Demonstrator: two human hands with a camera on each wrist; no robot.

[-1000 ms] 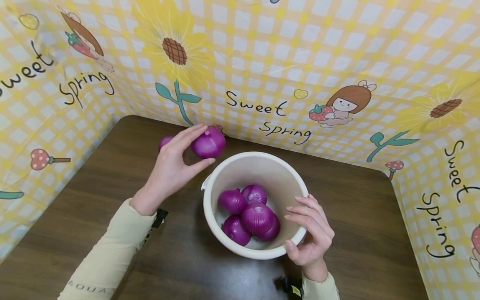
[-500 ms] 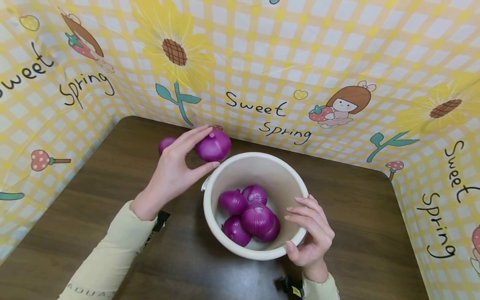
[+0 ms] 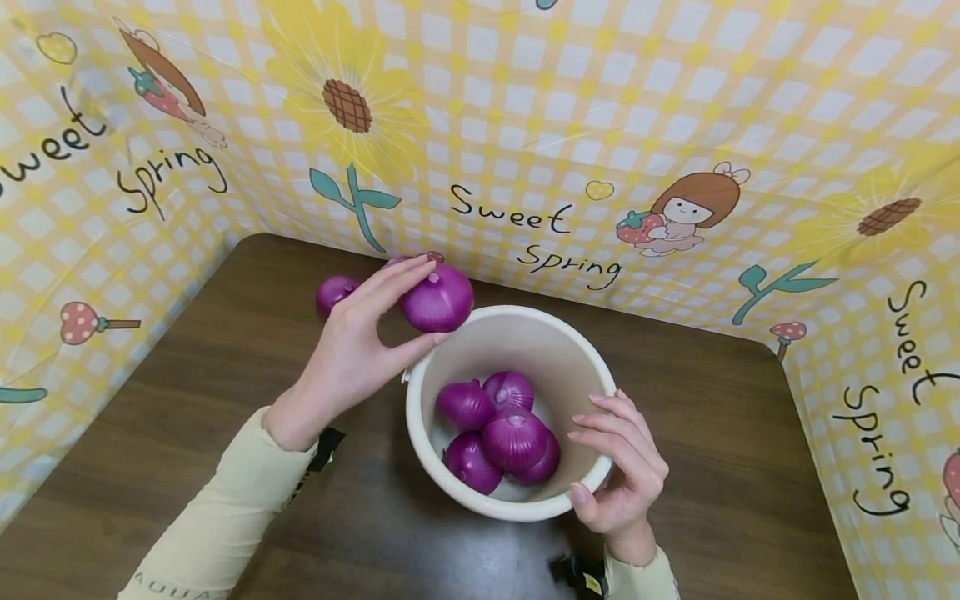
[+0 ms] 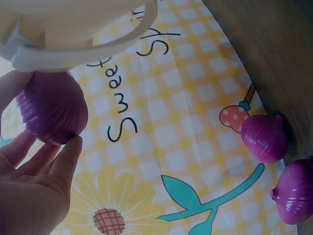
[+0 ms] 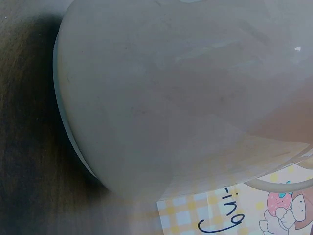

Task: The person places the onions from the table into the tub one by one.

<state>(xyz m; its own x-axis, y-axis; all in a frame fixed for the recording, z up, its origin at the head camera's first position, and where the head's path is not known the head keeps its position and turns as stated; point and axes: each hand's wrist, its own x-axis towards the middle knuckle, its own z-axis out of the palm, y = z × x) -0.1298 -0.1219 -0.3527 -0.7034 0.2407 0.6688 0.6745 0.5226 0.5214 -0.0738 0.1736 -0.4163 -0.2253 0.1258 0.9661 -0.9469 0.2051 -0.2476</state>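
A purple onion point(image 3: 438, 298) is pinched between the thumb and fingers of my left hand point(image 3: 352, 350), at the left back rim of a cream bucket point(image 3: 417, 433). In the left wrist view this onion point(image 4: 54, 107) hangs just below the bucket's rim and pale handle point(image 4: 98, 56). Inside the bucket lie several more purple onions point(image 3: 516, 438), heaped on its bottom. My right hand point(image 3: 626, 462) grips the bucket's right rim, fingers over the inside. The right wrist view is filled by the bucket's outer wall point(image 5: 171, 107); the right hand's fingers are hidden there.
On the dark wooden table point(image 3: 210, 367), a loose onion point(image 3: 335, 293) sits at the back left. Another loose onion point(image 4: 295, 192) shows beside one in the left wrist view. A yellow checked cloth point(image 3: 525, 108) with printed flowers stands as a wall round the back and sides.
My left hand has carried its onion rightward and slightly nearer, up to the bucket's rim. More of the loose onion at the back left now shows. The right hand and bucket have stayed put.
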